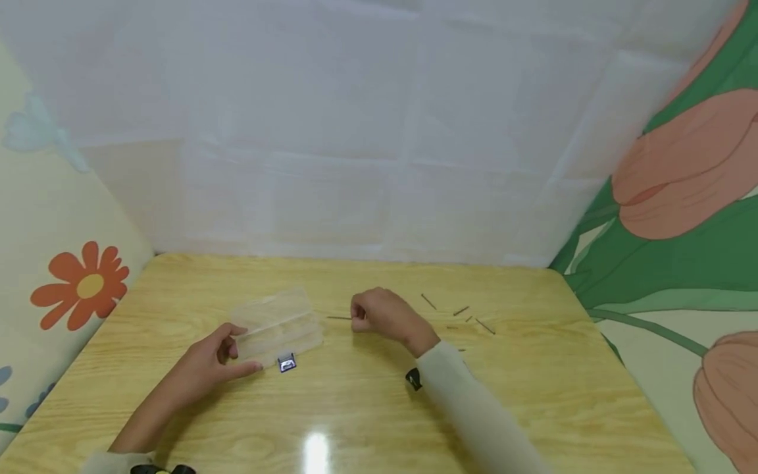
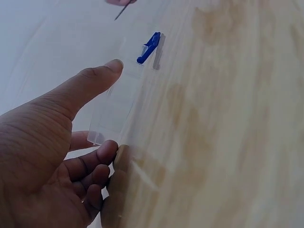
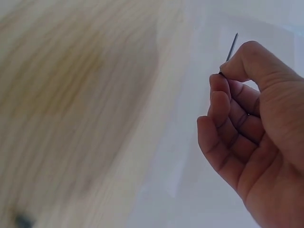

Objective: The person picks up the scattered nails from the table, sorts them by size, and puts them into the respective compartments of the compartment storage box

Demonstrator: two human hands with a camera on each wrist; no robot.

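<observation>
A clear plastic compartment box (image 1: pixel 290 334) with a blue latch (image 1: pixel 287 362) lies on the table, left of centre. Its see-through lid (image 1: pixel 272 308) stands open at the back. At the box's left end, my left hand (image 1: pixel 204 362) holds it, thumb along the front and fingers at the side; the left wrist view shows the thumb stretched toward the latch (image 2: pixel 149 47). My right hand (image 1: pixel 387 319) is just right of the box and pinches a thin nail (image 3: pixel 232 47) between thumb and forefinger. The nail's pointed end aims left, toward the box.
Several loose nails (image 1: pixel 485 326) of different lengths lie scattered to the right of my right hand. Beneath everything is a wood-grain table (image 1: pixel 367 408). A white sheet (image 1: pixel 355 164) hangs behind it, and flower-patterned panels (image 1: pixel 681 263) flank both sides.
</observation>
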